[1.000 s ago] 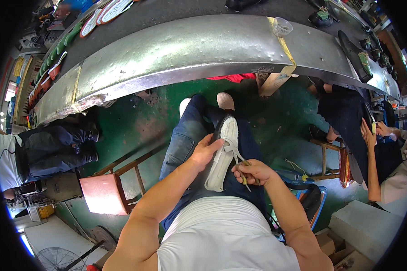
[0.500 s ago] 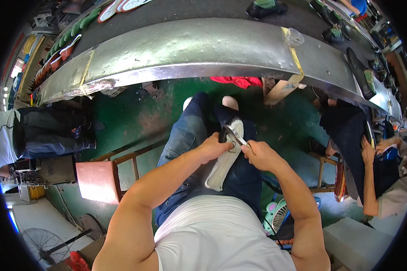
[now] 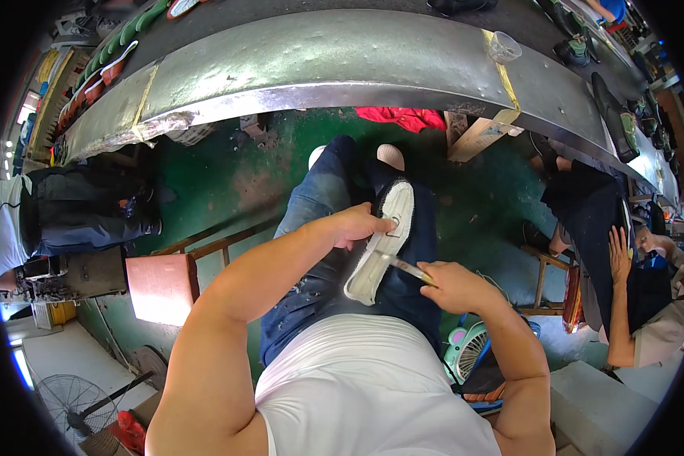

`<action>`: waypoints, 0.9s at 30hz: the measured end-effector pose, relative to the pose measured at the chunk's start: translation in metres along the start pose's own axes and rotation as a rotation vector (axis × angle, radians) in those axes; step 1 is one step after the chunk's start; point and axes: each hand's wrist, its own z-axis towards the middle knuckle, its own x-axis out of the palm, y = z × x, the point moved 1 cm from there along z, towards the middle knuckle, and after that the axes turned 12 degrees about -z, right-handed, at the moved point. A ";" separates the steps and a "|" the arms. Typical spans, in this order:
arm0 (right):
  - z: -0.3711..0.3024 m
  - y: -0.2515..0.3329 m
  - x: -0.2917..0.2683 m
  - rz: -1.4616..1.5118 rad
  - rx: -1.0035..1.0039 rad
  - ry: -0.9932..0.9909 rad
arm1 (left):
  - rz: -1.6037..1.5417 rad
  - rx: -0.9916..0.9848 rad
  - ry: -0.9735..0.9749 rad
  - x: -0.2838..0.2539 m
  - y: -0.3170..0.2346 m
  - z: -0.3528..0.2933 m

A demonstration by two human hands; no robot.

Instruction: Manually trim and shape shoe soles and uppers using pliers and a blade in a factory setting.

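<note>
Our left hand (image 3: 357,226) clamps the white rubber-soled shoe (image 3: 381,239), sole-up on our lap over blue jeans (image 3: 319,220); our right hand (image 3: 450,286) is closed around a thin metal-bladed tool (image 3: 403,267) at the sole edge. Risk: blade slips toward our left fingers if we push hard.

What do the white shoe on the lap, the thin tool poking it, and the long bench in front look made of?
White shoe: pale matte rubber or foam sole, probably; upper hidden.
Thin silvery tool: likely metal, it glints.
Long grey bench: sheet metal by its dull sheen and bright edge, worn and scuffed.
</note>
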 end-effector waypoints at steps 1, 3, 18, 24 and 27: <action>0.001 0.000 0.012 -0.106 -0.117 -0.131 | 0.002 0.007 0.004 0.003 -0.001 0.001; 0.008 0.018 0.015 -0.160 -0.131 -0.191 | 0.037 0.001 -0.018 0.006 -0.004 0.000; -0.020 0.013 0.051 -0.125 0.265 -0.011 | 0.288 0.523 -0.081 0.023 0.037 -0.012; -0.028 0.032 0.055 -0.165 0.127 -0.102 | 0.121 0.459 -0.127 0.024 0.058 -0.030; -0.039 0.051 0.053 -0.325 0.170 -0.019 | 0.121 0.462 -0.273 0.037 0.057 -0.039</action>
